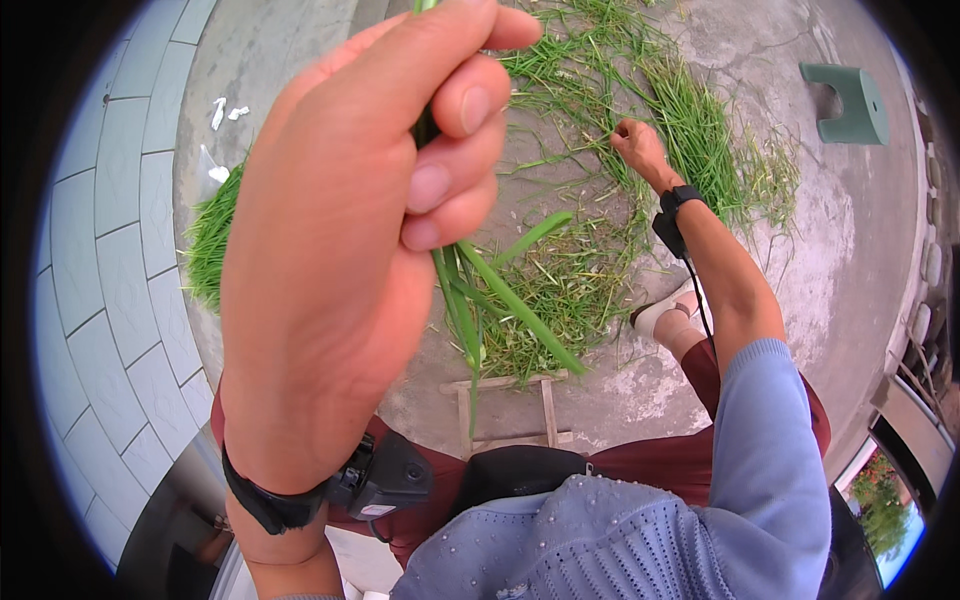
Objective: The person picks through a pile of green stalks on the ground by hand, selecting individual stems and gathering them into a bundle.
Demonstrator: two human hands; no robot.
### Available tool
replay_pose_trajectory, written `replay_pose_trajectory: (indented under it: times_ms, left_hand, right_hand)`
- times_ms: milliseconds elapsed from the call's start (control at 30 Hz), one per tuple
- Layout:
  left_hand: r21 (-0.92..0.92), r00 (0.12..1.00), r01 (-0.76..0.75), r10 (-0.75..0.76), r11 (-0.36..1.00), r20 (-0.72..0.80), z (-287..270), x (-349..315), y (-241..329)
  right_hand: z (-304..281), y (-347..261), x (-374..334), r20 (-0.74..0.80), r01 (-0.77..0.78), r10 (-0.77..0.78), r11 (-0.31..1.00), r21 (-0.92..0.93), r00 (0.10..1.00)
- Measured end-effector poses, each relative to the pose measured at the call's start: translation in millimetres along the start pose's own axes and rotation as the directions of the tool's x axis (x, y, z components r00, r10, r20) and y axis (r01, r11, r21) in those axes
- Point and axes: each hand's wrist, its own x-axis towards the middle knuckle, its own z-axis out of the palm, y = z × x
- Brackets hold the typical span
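Your left hand [350, 200] is raised close to the lens and fills the picture from nine o'clock up to twelve. Its fingers are curled shut around a small bunch of long flat green leaf stalks [480, 300]. The stalks pass through the fist: a short tip shows above the hand at twelve o'clock, and the longer ends hang out below the fingers toward five o'clock, fanning slightly. A black wrist strap with a small black device [385, 478] sits on that wrist at seven o'clock.

Your right hand [640, 145] is stretched out toward one o'clock, down at the concrete floor [850, 250]. Its fingers are bent and touch the spread heap of loose green stalks [690, 110] lying there; you cannot tell whether they have closed on any of them. A second black strap [672, 215] is on that wrist, and the blue knitted sleeve [765, 440] covers the upper arm at four o'clock.

Another pile of the same green stalks [210, 240] lies at nine o'clock, mostly hidden behind your left hand. Trimmed green scraps [560, 290] litter the floor at the centre. A low wooden frame [505, 415] at six o'clock is partly covered by them and cut off by your body. A green plastic stool [850, 100] stands at two o'clock, well apart from both hands. Small white scraps [225, 110] lie at eleven o'clock.
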Motion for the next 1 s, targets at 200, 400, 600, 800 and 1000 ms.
replay_pose_trajectory:
  times_ms: [200, 400, 600, 800, 1000]
  left_hand:
    - [-0.028, 0.997, -0.065, 0.066, 0.998, 0.051, -2.6, -15.3, -2.4]
    - [0.044, 0.988, 0.116, -0.111, 0.992, -0.103, -8.3, -15.5, 1.4]
    - [-0.14, 0.999, 0.025, -0.031, 0.99, -0.036, -18.8, -10.8, 0.4]
    - [-0.026, 0.997, -0.054, 0.056, 0.998, 0.048, -19.7, -15.4, -3.8]
    - [-0.026, 0.979, -0.179, 0.18, 0.984, 0.091, -14.5, -4.8, -5.7]
  right_hand:
    - [-2.7, 6.7, -18.9, 0.015, 0.023, -0.022, 0.998, -0.057, 1.0]
    - [50.9, 23.0, -30.2, -0.071, -0.041, 0.034, 0.994, -0.105, 0.997]
    - [43.2, 7.6, -14.4, 0.026, -0.096, 0.101, 0.986, -0.136, 0.995]
    - [-42.7, -23.0, 7.4, 0.439, -0.357, 0.098, 0.748, 0.559, 0.893]
    - [-127.9, -79.2, -28.6, 0.365, -0.399, 0.192, 0.628, 0.668, 0.911]
